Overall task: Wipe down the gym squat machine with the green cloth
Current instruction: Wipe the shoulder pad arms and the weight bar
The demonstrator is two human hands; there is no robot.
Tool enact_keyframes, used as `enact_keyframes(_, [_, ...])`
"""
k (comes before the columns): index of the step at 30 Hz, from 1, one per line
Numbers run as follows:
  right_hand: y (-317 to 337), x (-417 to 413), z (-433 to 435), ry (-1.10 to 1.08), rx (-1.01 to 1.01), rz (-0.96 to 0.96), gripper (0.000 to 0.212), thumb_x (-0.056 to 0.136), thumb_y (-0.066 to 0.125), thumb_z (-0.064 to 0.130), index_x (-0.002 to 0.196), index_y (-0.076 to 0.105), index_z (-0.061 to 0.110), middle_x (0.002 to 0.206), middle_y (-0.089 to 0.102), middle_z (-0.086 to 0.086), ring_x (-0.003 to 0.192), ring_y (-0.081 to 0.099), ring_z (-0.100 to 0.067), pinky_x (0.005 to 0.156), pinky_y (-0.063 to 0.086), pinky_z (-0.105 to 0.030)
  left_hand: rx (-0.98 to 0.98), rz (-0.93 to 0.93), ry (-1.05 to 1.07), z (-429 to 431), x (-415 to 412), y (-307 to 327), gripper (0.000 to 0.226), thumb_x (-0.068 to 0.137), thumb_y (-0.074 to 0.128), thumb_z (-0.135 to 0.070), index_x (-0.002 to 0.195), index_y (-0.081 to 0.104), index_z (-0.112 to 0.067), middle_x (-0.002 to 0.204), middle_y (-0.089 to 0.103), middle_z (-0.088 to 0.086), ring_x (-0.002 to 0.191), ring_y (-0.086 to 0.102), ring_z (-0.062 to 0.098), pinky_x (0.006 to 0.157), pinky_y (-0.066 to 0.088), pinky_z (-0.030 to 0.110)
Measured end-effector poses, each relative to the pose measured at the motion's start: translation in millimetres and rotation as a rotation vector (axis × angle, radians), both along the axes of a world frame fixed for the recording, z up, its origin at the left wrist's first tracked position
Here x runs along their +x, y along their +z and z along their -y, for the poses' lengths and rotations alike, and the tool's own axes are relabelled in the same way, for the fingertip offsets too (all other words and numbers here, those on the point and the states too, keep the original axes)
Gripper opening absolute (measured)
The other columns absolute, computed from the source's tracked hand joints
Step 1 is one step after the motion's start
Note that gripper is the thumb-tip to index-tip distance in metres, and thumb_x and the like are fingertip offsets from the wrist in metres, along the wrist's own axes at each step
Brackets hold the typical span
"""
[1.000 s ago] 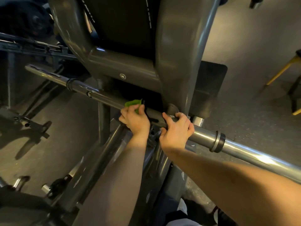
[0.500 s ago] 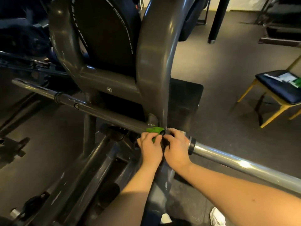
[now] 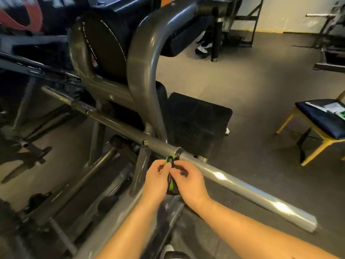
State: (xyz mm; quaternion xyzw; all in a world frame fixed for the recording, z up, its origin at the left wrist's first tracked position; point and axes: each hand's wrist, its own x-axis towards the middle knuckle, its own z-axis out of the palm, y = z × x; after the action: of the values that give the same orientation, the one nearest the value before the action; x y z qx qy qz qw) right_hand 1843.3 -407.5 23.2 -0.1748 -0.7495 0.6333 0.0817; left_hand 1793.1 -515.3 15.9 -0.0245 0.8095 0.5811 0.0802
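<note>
The squat machine's grey curved frame [image 3: 141,58] rises at centre, with black pads behind it. A long steel bar [image 3: 242,186] runs from upper left to lower right across the machine. The green cloth [image 3: 170,186], with black edging, is bunched just below the bar's collar [image 3: 178,151]. My left hand [image 3: 156,179] and my right hand [image 3: 188,182] both pinch the cloth from either side, just in front of the bar. Most of the cloth is hidden between my fingers.
A black footplate [image 3: 197,126] lies behind the bar. A yellow-legged chair [image 3: 321,120] with papers on its dark seat stands at right. Another person's feet [image 3: 202,48] show at the back. More racks and bars crowd the left side and far right.
Both hands have come off the bar and drawn together toward me, holding the cloth between them. The view has lifted and pulled back, showing more of the room.
</note>
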Motion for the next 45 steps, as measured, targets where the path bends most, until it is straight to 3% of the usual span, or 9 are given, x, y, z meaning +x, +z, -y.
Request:
enact_keyframes(4, [14,68,-54,0.002,-0.101,0.026,0.039,0.087,0.078,0.033,0.123,0.064,0.030,0.110,0.068,0.017,0.102,0.064,0.001,0.094,0.054,-0.024,0.015,-0.008,-0.020,-51,69,22,0.019,0.103,0.056,-0.022,0.104,0.074,-0.024,0.095,0.076,-0.007,0.089,0.070,0.002,0.079,0.051,0.022])
enact_keyframes(10, [23,153,-151,-0.055,-0.122,-0.014,0.039,0.085,0.079,0.009,0.110,0.060,0.032,0.106,0.069,0.011,0.100,0.066,-0.004,0.089,0.053,-0.022,0.169,0.028,-0.153,-138,160,38,0.026,0.100,0.055,-0.016,0.102,0.080,-0.022,0.104,0.078,0.003,0.102,0.074,0.021,0.088,0.059,0.040])
enact_keyframes(17, [26,212,-268,-0.094,-0.088,0.010,0.044,0.086,0.064,-0.008,0.115,0.061,0.025,0.102,0.069,0.005,0.081,0.063,0.015,0.067,0.050,-0.008,0.212,0.102,-0.221,-238,205,37,0.028,0.094,0.049,0.015,0.114,0.067,0.005,0.106,0.073,0.020,0.082,0.073,0.015,0.066,0.060,0.026])
enact_keyframes(21, [20,223,-336,-0.084,-0.105,0.035,0.045,0.087,0.070,-0.002,0.120,0.060,0.026,0.095,0.067,0.008,0.076,0.063,0.017,0.064,0.048,-0.006,0.096,0.096,-0.188,-296,202,21,0.037,0.089,0.071,0.002,0.120,0.058,-0.013,0.113,0.066,0.007,0.080,0.064,0.007,0.071,0.053,0.016])
enact_keyframes(26, [4,216,-426,-0.019,-0.162,0.093,0.051,0.086,0.072,0.001,0.127,0.059,0.028,0.101,0.076,-0.004,0.092,0.074,-0.014,0.074,0.058,-0.027,0.237,0.304,-0.300,-377,183,-5,0.060,0.081,0.079,-0.014,0.136,0.053,-0.010,0.115,0.074,0.006,0.099,0.073,0.017,0.085,0.059,0.032])
enact_keyframes(34, [-7,175,-556,0.066,0.081,0.224,0.037,0.085,0.063,-0.008,0.109,0.063,0.020,0.069,0.054,0.007,0.056,0.052,0.002,0.054,0.043,-0.011,0.187,0.305,-0.212,-486,149,-21,0.039,0.087,0.073,0.006,0.123,0.062,-0.005,0.099,0.070,0.015,0.082,0.070,0.018,0.074,0.061,0.036])
enact_keyframes(39, [-16,121,-583,0.148,0.179,0.191,0.025,0.087,0.062,0.001,0.091,0.052,0.024,0.084,0.060,0.002,0.077,0.059,-0.017,0.069,0.050,-0.036,0.151,0.254,-0.169,-511,120,-22,0.041,0.091,0.071,0.002,0.129,0.060,-0.008,0.105,0.071,0.011,0.089,0.070,0.017,0.082,0.059,0.034])
enact_keyframes(42, [-22,85,-581,0.300,0.046,0.221,0.034,0.090,0.076,0.016,0.111,0.053,0.031,0.102,0.069,0.003,0.093,0.070,-0.012,0.079,0.056,-0.026,0.172,0.240,-0.066,-511,103,-23,0.038,0.092,0.070,0.000,0.126,0.060,-0.013,0.104,0.071,0.007,0.088,0.071,0.015,0.077,0.059,0.025])
enact_keyframes(45, [-33,42,-580,0.588,0.200,0.270,0.047,0.086,0.080,0.022,0.123,0.053,0.036,0.108,0.064,0.015,0.098,0.063,0.000,0.084,0.049,-0.016,0.127,0.234,0.070,-500,88,-32,0.037,0.090,0.075,-0.008,0.124,0.064,-0.017,0.106,0.074,0.006,0.096,0.073,0.020,0.088,0.060,0.036])
